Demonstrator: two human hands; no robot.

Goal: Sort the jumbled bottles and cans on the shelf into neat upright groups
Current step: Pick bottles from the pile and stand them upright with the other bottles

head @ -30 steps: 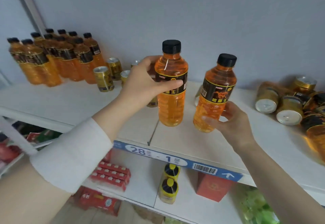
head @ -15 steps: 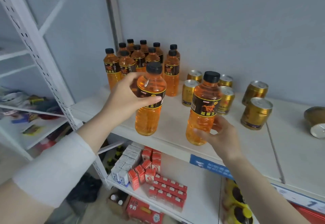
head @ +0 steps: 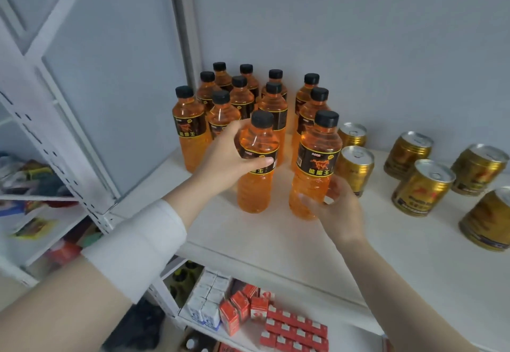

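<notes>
My left hand (head: 229, 158) grips an orange drink bottle (head: 255, 186) with a black cap around its label. My right hand (head: 335, 208) holds a second orange bottle (head: 314, 158) near its base. Both bottles stand upright at the front of a group of several like bottles (head: 242, 97) at the back left of the white shelf (head: 276, 244). Whether their bases touch the shelf I cannot tell. Several gold cans (head: 422, 188) stand upright to the right, two of them (head: 356, 164) just behind the right-hand bottle.
A white perforated upright post (head: 55, 142) bounds the shelf on the left, with a grey wall behind. The shelf below holds red and white cartons (head: 248, 310). A neighbouring rack at far left carries blurred mixed goods (head: 30, 183).
Both hands have carried their bottles leftward along the shelf to the front of the bottle group. The view has swung left with them, and the lying cans at the right are out of frame.
</notes>
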